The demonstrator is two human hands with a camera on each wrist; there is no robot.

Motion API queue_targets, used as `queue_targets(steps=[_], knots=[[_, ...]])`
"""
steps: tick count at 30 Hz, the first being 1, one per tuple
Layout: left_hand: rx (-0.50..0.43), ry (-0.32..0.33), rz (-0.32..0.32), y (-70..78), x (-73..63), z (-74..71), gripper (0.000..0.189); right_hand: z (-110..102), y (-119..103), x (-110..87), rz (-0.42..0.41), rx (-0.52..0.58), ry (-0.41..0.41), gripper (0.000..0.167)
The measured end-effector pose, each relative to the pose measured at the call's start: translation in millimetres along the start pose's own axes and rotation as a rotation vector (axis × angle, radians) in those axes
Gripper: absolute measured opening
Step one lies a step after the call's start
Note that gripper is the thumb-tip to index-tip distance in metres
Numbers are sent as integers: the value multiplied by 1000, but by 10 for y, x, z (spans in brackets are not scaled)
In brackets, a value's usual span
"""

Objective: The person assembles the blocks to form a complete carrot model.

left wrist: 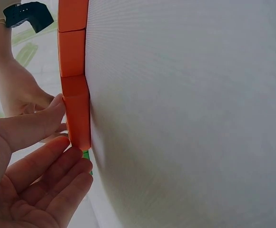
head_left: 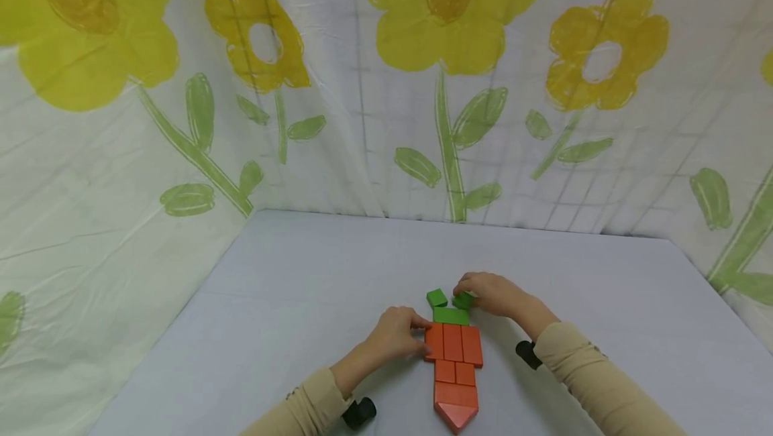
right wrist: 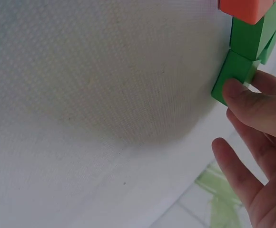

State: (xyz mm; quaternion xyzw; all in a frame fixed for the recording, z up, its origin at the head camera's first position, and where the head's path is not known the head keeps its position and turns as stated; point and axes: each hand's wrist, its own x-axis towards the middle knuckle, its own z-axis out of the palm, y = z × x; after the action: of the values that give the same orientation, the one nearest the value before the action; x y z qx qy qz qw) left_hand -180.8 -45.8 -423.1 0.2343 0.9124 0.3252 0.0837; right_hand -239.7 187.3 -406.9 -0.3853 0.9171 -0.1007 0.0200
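Orange blocks lie flat together in a column, with a pointed orange block at the near end. My left hand touches the leftmost orange block of the wide row, its thumb and fingertips resting against it with the fingers fairly straight. Beyond that row lies a green rectangular block. A small green block sits slanted at its far left corner. At the far right corner, my right hand pinches another small green block between thumb and fingers, angled against the rectangular one.
The blocks lie on a white-covered table. A white curtain with yellow flowers hangs behind and beside it. Black wrist devices show below both cuffs. Smaller orange blocks fill the column between the wide row and the pointed end.
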Motion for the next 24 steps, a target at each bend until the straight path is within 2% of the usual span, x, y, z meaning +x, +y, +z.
queue_targets(steps=[11, 20, 24], knots=[[4, 10, 20, -7, 6, 9, 36, 37, 17, 7, 5, -5, -11, 28], [-6, 5, 15, -3, 7, 11, 37, 36, 12, -8, -5, -4, -2, 28], [-3, -8, 11, -1, 9, 11, 37, 38, 7, -19, 16, -3, -15, 32]])
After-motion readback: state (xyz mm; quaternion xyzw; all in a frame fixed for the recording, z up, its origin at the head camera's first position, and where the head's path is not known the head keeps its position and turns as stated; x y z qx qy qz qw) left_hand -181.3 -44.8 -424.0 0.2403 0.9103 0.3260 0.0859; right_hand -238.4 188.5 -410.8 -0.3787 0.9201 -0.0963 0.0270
